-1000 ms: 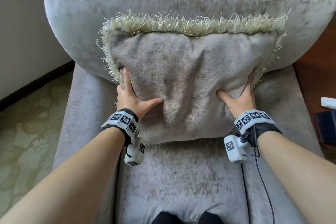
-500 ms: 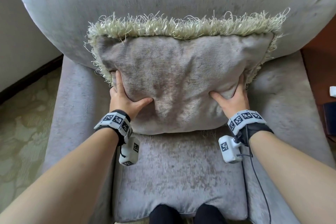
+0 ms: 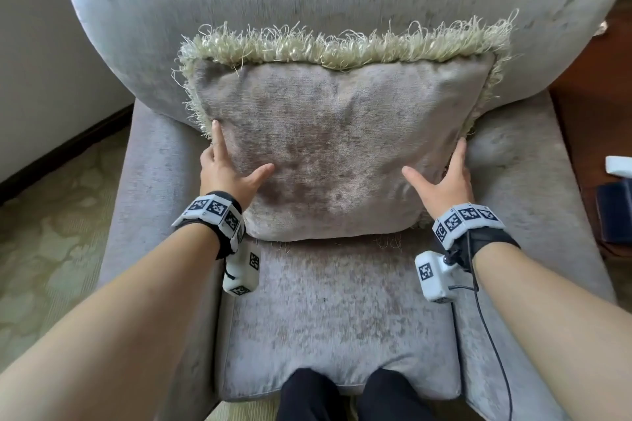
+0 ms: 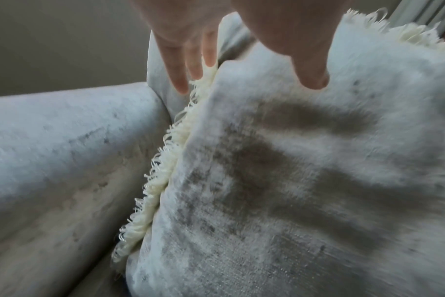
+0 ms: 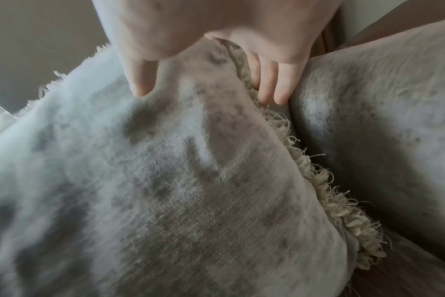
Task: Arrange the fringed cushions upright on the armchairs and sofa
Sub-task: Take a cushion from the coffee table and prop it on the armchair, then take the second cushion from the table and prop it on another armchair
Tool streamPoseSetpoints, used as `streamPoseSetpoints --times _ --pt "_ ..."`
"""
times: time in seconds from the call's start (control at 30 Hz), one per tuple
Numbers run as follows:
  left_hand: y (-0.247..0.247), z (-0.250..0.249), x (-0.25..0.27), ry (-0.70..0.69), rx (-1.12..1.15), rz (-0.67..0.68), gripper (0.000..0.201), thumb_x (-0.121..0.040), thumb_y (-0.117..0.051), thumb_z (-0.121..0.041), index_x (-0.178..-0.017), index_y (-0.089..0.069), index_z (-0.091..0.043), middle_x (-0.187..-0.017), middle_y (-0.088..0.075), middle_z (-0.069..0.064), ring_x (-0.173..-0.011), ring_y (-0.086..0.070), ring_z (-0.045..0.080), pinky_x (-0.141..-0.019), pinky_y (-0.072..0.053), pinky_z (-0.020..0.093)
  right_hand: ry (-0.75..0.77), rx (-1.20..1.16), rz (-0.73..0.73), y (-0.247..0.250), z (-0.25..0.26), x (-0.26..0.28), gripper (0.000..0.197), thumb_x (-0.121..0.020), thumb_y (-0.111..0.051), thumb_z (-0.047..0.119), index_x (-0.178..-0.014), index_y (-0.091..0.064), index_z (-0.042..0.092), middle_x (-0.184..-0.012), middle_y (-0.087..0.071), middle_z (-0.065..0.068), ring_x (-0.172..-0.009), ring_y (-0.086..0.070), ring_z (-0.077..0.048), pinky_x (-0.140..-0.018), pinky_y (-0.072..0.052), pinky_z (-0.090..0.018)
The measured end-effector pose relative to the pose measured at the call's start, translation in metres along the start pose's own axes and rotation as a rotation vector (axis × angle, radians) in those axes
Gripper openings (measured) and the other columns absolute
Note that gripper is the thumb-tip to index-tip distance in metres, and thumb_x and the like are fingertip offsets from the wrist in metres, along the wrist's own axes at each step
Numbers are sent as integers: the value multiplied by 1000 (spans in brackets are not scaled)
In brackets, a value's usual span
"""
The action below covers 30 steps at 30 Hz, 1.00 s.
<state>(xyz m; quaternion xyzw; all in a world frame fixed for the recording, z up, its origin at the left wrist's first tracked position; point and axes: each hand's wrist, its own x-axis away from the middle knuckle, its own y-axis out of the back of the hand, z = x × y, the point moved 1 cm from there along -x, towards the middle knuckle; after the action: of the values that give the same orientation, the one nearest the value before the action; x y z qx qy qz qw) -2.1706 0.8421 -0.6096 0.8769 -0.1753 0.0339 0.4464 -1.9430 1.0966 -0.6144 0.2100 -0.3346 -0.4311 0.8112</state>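
Left hand [image 3: 228,171] lies flat against the lower left edge of the fringed cushion [image 3: 335,147], fingers straight, thumb splayed onto the front face, gripping nothing. Right hand [image 3: 444,183] mirrors it at the lower right edge, fingers straight along the side fringe, thumb on the front, also released. Left wrist view shows the fingertips [image 4: 181,84] just at the cream fringe [image 4: 165,160]; the right wrist view shows the same on its side.

Between the two hands the cushion stands upright on the seat [image 3: 335,311], leaning back on the armchair [image 3: 239,3] backrest beyond the fingertips. Likely light and soft: plush cover, and it probably dents under a thumb. Not fragile, not slippery, since the nap should grip. Best hold is probably both side edges low down, palms flat, not the loose fringe, which could snag or pull.

Seat and arms are the same grey velvety fabric, soft, so the cushion may slump. Outward of the left hand: patterned carpet [image 3: 51,232], pale wall. Outward of the right: dark wood surface [image 3: 588,133] with a dark object and a white object, unclear what.
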Motion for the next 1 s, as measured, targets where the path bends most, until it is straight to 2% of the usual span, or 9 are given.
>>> streamPoseSetpoints --times 0.1,0.2,0.3,0.43,0.57,0.73,0.93,1.0 --pt "21 -15 12 -36 -67 7 105 -75 -71 -57 -151 0 -37 -147 -28 13 -129 -41 26 -108 -34 36 21 4 7 17 7 13 104 -80 -69 51 -154 1 30 -157 -20 -8 -140 -31 -26 -110 -27 -35" --pt "44 -43 30 -88 -162 27 93 -78 -65 -60 -151 -14 -32 -148 -31 12 -130 -41 27 -108 -37 42 61 13 8 43 19 28 100 -81 -65 54 -154 -2 29 -158 -19 -8 -139 -34 -27 -112 -30 -41" --pt "69 -87 56 -172 -214 37 83 -82 -61 -59 -150 -26 -25 -146 -36 10 -132 -38 26 -108 -35 43 83 -7 13 82 39 46 102 -77 -64 60 -154 -4 28 -158 -24 -6 -139 -35 -26 -112 -32 -46" --pt "100 -159 95 -332 -214 40 73 -85 -60 -56 -145 -36 -23 -145 -39 7 -131 -38 24 -107 -35 44 171 -28 -15 146 70 75 95 -78 -62 59 -153 -15 25 -153 -34 -4 -136 -39 -23 -109 -35 -46" --pt "120 -240 133 -535 -250 65 64 -87 -59 -54 -141 -43 -23 -141 -44 5 -128 -42 23 -105 -37 40 246 -1 -162 219 91 111 80 -79 -61 57 -147 -33 24 -142 -44 -2 -126 -48 -19 -105 -40 -41" --pt "124 -327 192 -824 -268 164 64 -86 -59 -55 -139 -45 -21 -139 -47 6 -127 -43 26 -104 -35 38 264 -30 -351 302 92 178 60 -84 -66 39 -138 -49 17 -129 -52 -4 -118 -53 -19 -102 -40 -34" --pt "106 -405 295 -1166 -236 319 53 -85 -62 -50 -128 -56 -20 -121 -60 6 -115 -54 25 -98 -40 34 135 26 -537 381 49 282 44 -85 -64 42 -124 -61 21 -113 -59 2 -105 -57 -16 -92 -43 -30" --pt "91 -425 345 -1286 -218 362 52 -85 -60 -52 -125 -59 -20 -117 -62 2 -111 -56 21 -94 -42 33 79 19 -614 407 21 322 42 -85 -64 42 -120 -63 20 -110 -61 2 -103 -58 -17 -92 -46 -33"
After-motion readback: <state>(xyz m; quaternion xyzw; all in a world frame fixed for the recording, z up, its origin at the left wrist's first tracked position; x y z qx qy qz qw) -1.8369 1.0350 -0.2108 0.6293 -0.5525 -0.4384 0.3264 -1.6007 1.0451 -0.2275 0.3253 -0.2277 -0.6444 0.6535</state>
